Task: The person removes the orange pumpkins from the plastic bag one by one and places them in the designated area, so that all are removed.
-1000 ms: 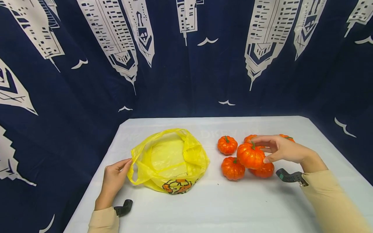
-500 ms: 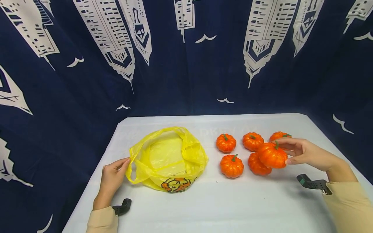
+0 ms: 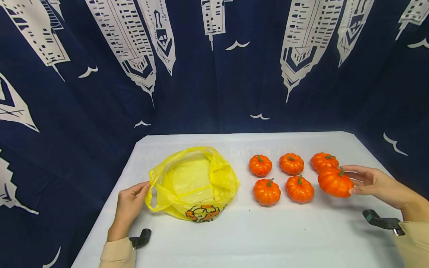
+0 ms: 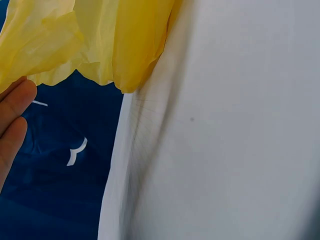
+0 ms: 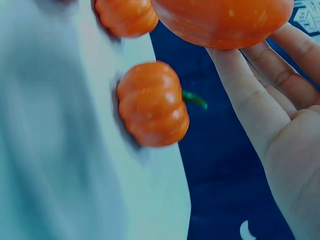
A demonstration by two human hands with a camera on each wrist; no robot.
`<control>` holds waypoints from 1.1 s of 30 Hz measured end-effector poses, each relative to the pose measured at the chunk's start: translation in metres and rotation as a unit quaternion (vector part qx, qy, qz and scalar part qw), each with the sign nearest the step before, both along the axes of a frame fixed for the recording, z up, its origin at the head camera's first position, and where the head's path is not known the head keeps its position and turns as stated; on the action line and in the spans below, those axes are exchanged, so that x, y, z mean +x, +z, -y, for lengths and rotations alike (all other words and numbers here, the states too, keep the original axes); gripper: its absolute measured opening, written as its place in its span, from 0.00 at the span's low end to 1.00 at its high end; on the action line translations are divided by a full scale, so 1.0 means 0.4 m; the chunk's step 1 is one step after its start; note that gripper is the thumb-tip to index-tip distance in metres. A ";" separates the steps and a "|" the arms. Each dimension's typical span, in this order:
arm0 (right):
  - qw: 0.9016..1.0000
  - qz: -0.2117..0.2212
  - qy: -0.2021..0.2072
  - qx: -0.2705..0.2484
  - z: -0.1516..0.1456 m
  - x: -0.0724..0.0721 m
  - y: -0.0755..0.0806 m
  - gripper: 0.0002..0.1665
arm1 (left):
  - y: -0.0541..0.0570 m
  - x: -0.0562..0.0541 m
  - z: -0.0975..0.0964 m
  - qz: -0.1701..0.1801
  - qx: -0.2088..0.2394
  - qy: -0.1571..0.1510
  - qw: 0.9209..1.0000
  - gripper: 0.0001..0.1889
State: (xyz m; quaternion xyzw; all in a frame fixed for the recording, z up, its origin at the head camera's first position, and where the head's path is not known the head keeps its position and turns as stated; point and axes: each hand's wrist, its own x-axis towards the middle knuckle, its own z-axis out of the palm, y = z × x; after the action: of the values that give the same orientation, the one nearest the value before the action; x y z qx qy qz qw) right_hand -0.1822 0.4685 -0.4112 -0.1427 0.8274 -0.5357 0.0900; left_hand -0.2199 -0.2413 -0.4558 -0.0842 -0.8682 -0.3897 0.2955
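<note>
My left hand (image 3: 129, 203) pinches the handle edge of a yellow plastic bag (image 3: 224, 175), whose mouth gapes upward on the table. The bag's hanging folds (image 4: 95, 40) fill the top of the left wrist view, with fingertips (image 4: 20, 97) at its edge. On the right side, my right hand (image 3: 378, 186) grips a small orange pumpkin (image 3: 335, 182) between thumb and fingers, raised over the table. In the right wrist view the held pumpkin (image 5: 225, 20) shows above the thumb. Right behind it in the head view sits another pumpkin (image 3: 323, 162), which it partly overlaps.
Several more pumpkins stand in two rows between bag and right hand, among them a front-left pumpkin (image 3: 267, 192), a front-middle pumpkin (image 3: 299, 190) and a back-left pumpkin (image 3: 260, 165). They rest on a white-covered table (image 3: 234, 242). A dark blue printed curtain (image 3: 218, 93) hangs behind.
My right hand has carried the pumpkin rightward, from over the front-middle pumpkin to the right end of the front row. The left hand and bag have stayed in place.
</note>
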 end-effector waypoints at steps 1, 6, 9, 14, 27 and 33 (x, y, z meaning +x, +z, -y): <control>1.000 0.004 -0.004 -0.001 -0.007 0.002 -0.003 0.40 | -0.001 0.000 0.000 0.001 0.000 0.000 1.000 0.06; 1.000 0.022 -0.012 -0.001 -0.030 0.005 -0.020 0.41 | -0.006 0.002 0.003 0.005 -0.002 0.003 1.000 0.06; 0.999 0.029 -0.015 -0.003 -0.040 0.007 -0.032 0.40 | -0.007 0.002 0.003 0.005 0.000 0.003 1.000 0.06; 0.999 0.038 -0.011 -0.006 -0.050 0.006 -0.050 0.39 | -0.003 -0.001 0.000 0.008 0.008 0.000 1.000 0.06; 0.997 0.059 -0.044 0.039 -0.048 0.008 -0.085 0.33 | -0.002 0.001 0.001 0.024 0.010 0.005 1.000 0.06; 0.991 0.062 -0.068 0.098 -0.031 0.006 -0.088 0.34 | -0.001 0.003 0.001 0.029 0.010 0.006 0.999 0.06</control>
State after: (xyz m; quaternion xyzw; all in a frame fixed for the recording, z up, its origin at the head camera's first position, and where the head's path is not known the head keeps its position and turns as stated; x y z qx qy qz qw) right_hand -0.1800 0.4809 -0.4465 -0.0426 0.8766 -0.4645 0.1179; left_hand -0.2186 -0.2415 -0.4561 -0.0643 -0.8730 -0.3989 0.2732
